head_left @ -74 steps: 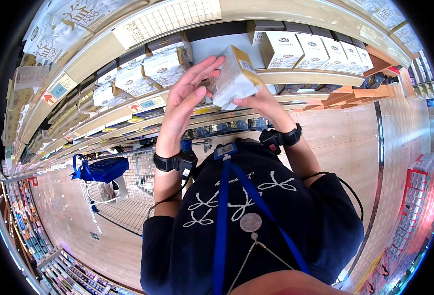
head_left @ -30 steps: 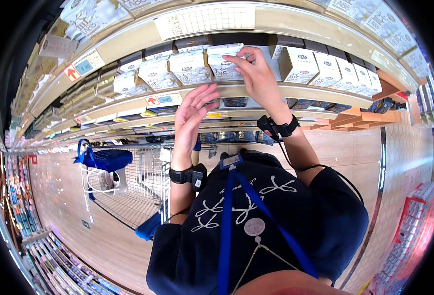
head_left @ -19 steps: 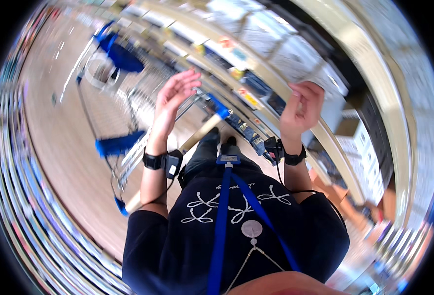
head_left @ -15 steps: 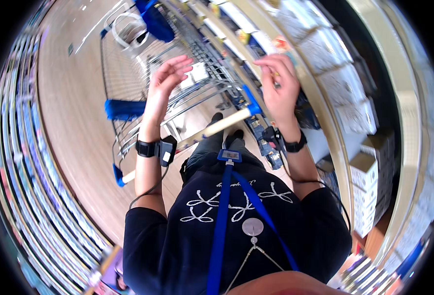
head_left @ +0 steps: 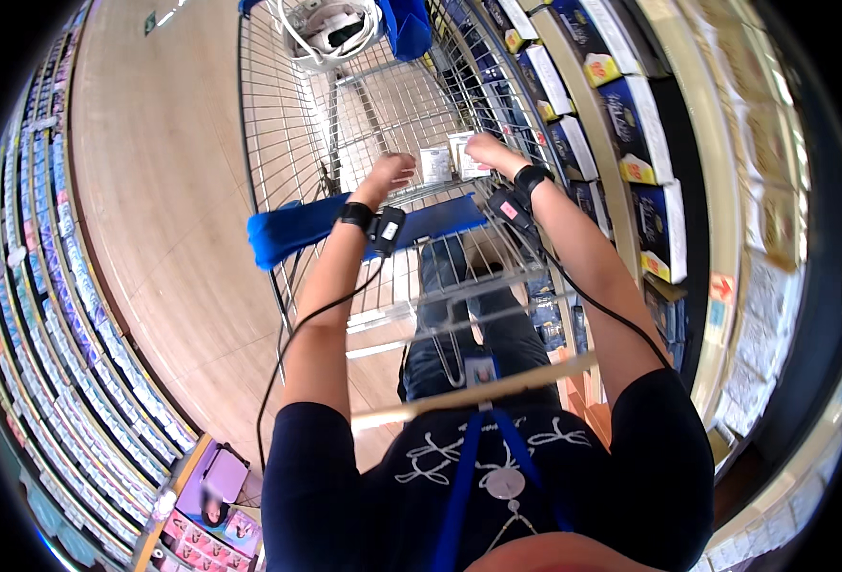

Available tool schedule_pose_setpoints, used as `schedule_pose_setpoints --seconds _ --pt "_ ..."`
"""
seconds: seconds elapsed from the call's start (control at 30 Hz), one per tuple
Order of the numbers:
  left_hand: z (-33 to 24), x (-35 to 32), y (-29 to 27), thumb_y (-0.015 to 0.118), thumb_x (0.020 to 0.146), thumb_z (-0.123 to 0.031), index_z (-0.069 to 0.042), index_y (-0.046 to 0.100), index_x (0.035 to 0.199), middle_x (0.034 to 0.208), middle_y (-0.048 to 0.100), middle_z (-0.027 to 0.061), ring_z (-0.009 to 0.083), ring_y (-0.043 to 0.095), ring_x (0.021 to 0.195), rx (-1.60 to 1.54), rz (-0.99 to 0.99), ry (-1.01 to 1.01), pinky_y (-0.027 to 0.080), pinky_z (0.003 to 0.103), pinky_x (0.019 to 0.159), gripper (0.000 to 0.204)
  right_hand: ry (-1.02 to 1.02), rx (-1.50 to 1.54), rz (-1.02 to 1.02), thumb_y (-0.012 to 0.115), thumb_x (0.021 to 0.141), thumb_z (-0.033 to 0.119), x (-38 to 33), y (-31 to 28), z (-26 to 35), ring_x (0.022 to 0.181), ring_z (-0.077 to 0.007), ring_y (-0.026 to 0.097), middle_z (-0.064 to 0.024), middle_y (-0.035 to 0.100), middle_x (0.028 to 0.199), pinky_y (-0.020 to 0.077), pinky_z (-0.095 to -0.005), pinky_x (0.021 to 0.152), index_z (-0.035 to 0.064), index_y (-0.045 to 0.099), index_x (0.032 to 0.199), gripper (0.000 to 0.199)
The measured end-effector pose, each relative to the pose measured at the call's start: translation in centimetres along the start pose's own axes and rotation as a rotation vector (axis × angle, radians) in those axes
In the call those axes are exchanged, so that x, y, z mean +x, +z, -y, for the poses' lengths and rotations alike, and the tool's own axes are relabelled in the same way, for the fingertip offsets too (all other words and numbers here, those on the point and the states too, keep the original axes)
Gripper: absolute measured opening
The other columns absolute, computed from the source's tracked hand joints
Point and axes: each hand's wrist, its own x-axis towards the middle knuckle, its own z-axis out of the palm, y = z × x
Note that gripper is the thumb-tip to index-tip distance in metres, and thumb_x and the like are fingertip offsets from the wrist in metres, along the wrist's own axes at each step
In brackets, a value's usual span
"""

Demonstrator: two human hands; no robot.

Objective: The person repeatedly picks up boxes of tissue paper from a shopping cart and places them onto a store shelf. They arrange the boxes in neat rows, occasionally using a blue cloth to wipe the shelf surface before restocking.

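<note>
My left hand (head_left: 390, 173) hangs over the shopping cart (head_left: 369, 410), fingers loosely curled and holding nothing, just left of a small white box (head_left: 435, 165). A second white box (head_left: 465, 155) stands beside it, and my right hand (head_left: 493, 155) is closed at its upper right edge; its fingertips are partly hidden. Both boxes are within the cart's wire basket. Below them lies the blue flap (head_left: 445, 219) of the cart's seat. Black bands with small cabled devices circle both wrists.
A white bag (head_left: 330, 40) with things in it sits at the cart's far end, beside a blue piece (head_left: 405, 27). Shelves of dark blue boxes (head_left: 637, 129) run close along the right. Another long shelf (head_left: 78, 315) lines the left, across the floor (head_left: 154, 172).
Both hands have come down into the basket from above the cart, the right one leaving the shelf side. The cart is now closer, its handle against my body.
</note>
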Motion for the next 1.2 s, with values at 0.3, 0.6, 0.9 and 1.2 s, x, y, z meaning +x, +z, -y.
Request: schedule_pose_setpoints --seconds 0.3,0.6,0.9,1.2 --pt "13.0 18.6 2.0 0.072 0.071 -0.047 0.012 0.046 0.126 0.118 0.058 0.028 0.0364 0.057 0.112 0.351 -0.314 0.028 0.045 0.037 0.094 0.084 0.233 -0.352 -0.295 0.053 0.081 0.025 14.2 4.1 -12.2 0.121 -0.0426 0.046 -0.0352 0.045 0.127 0.0365 -0.0412 0.103 -0.015 0.044 0.123 0.059" --pt "15.9 22.0 3.2 0.082 0.063 -0.043 0.005 0.051 0.117 0.104 0.067 0.0173 0.0271 0.066 0.097 0.373 -0.333 -0.032 0.052 0.035 0.082 0.079 0.123 -0.246 -0.206 0.075 0.066 0.054 18.1 4.9 -15.1 0.125 -0.0366 0.042 -0.0289 0.044 0.131 0.0343 -0.0386 0.105 -0.0088 0.042 0.129 0.095" --pt "15.8 19.7 -0.8 0.075 0.076 -0.02 0.001 0.055 0.113 0.103 0.066 0.0098 0.019 0.066 0.088 -0.402 0.057 -0.127 0.054 0.029 0.076 0.047 0.024 0.422 -0.049 0.083 0.068 0.029 17.7 7.0 -13.7 0.127 -0.0273 0.04 -0.0192 0.047 0.13 0.0307 -0.0357 0.107 -0.0001 0.034 0.137 0.09" --pt "8.6 15.0 -2.6 0.073 0.076 -0.038 -0.003 0.051 0.126 0.125 0.055 0.0095 0.0238 0.048 0.12 -0.431 0.16 -0.165 0.036 0.038 0.1 0.065 -0.001 1.038 0.133 0.076 0.075 0.015 12.4 3.4 -7.1 0.102 -0.0206 0.062 -0.0114 0.064 0.112 0.0507 -0.0335 0.089 -0.0009 0.055 0.121 0.053"
